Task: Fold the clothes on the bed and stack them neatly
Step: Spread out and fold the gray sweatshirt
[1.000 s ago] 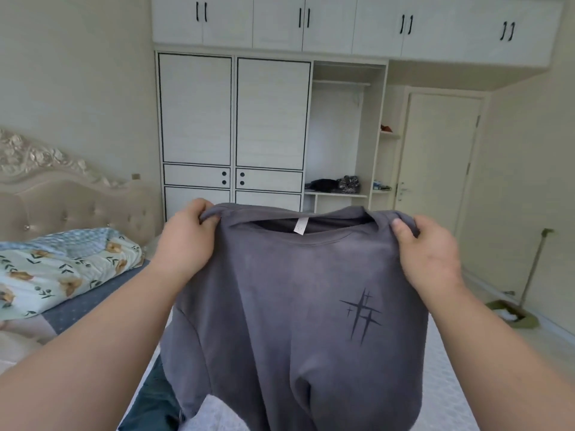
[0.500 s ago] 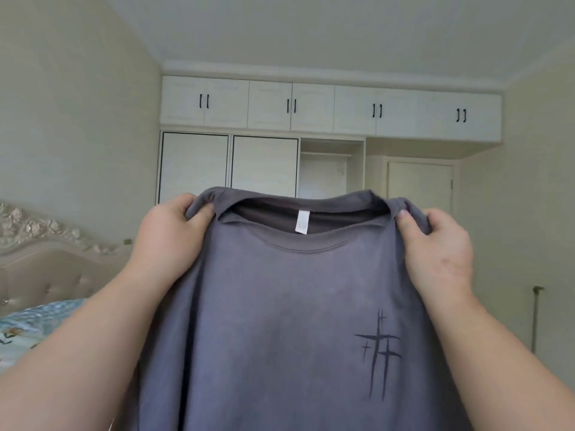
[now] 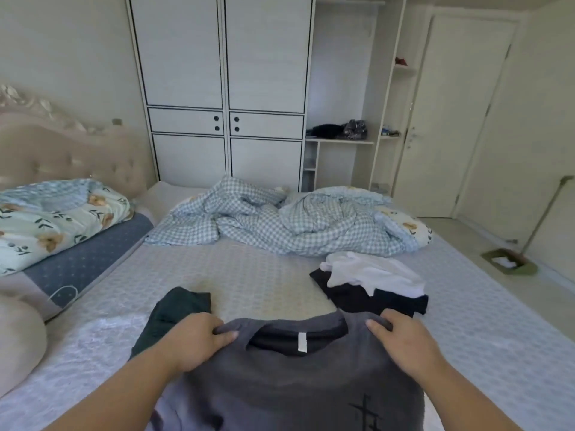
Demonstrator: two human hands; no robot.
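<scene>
The grey shirt (image 3: 289,377) is pinched at both shoulders by the left hand (image 3: 196,340) and right hand (image 3: 404,340), low over the bed (image 3: 249,275). Nothing appears folded yet; the green garment (image 3: 174,315), white garment (image 3: 370,272) and black garment (image 3: 357,297) are left loose.

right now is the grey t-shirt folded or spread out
Spread out, not folded: the grey cotton t-shirt with a white neck tag lies front up on the quilted bed, both hands gripping its shoulders; its lower part is out of frame.
</scene>
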